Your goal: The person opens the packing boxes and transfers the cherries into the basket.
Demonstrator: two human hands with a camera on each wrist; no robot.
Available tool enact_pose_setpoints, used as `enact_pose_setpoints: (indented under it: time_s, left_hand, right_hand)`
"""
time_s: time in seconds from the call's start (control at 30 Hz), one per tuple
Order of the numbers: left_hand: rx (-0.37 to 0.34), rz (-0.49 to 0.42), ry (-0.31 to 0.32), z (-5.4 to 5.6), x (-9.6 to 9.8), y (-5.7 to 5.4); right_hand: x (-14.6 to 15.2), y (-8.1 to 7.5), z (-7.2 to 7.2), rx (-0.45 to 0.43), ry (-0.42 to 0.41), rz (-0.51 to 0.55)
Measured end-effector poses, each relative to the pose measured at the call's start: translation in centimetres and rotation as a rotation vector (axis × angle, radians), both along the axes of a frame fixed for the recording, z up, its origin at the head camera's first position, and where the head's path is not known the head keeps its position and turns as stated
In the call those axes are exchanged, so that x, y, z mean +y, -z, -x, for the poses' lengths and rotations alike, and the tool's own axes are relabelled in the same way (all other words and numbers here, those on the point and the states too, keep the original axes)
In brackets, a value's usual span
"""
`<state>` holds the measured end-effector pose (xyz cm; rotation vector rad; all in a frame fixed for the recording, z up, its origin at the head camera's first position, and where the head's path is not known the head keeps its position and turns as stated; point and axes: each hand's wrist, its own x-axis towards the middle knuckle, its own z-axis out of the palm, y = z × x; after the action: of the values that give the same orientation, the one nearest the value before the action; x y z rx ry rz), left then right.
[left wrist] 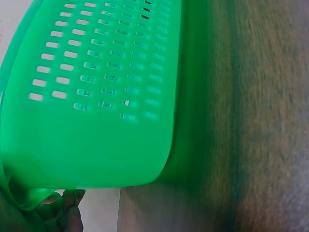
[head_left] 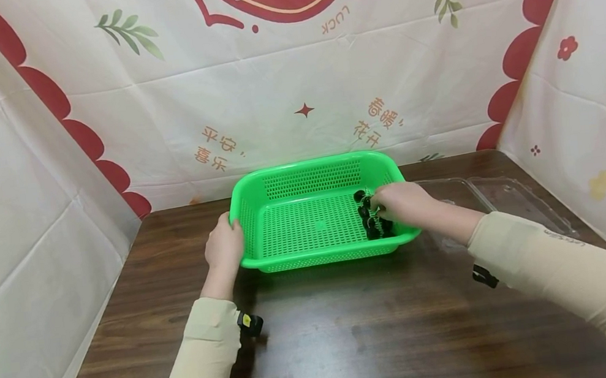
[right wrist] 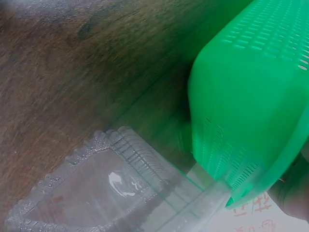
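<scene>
In the head view a green plastic basket (head_left: 321, 253) with slotted walls stands on the table. My left hand (head_left: 224, 245) grips its left rim, thumb over the edge; the left wrist view shows curled fingers (left wrist: 73, 215) at the basket's corner. At the right end inside lies a bunch of small, dark, round fruits (head_left: 371, 231) on thin green stems. My right hand (head_left: 401, 202) reaches over the right rim and pinches the bunch near its stems, its fingertips partly hidden. In the right wrist view the basket wall (right wrist: 246, 92) covers most of that hand.
A clear plastic box with its lid folded out (head_left: 521, 203) lies right of the basket, close against it in the right wrist view. The dark wooden table (head_left: 340, 333) is bordered at the back and sides by white printed cloth (head_left: 291, 79).
</scene>
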<state>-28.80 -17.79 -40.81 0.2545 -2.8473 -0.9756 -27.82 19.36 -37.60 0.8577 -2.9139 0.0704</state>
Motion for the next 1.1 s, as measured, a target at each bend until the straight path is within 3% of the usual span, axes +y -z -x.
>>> enact_pose_setpoints:
  time_s: [0.33, 0.5, 0.67, 0.87, 1.1]
  left_hand:
    - [0.000, 0.000, -0.006, 0.1, -0.1, -0.1]
    - [-0.025, -0.041, -0.016, 0.2, -0.5, -0.1]
    - [0.062, -0.035, -0.023, 0.1, -0.8, -0.1]
    - [0.213, -0.008, 0.054, -0.3, -1.1, -0.9]
    - [0.217, 0.056, 0.146, -1.1, -1.2, -2.0]
  right_hand:
    - [1.0, -1.4, 0.1, 0.025, 0.070, 0.054]
    - [1.2, -1.8, 0.0, 0.010, 0.113, 0.091]
    - [1.2, -2.3, -0.1, -0.003, 0.150, 0.136]
    - [1.2, -2.6, 0.1, 0.009, 0.213, 0.162]
    - [1.5, -2.9, -0.2, 0.044, 0.223, 0.191]
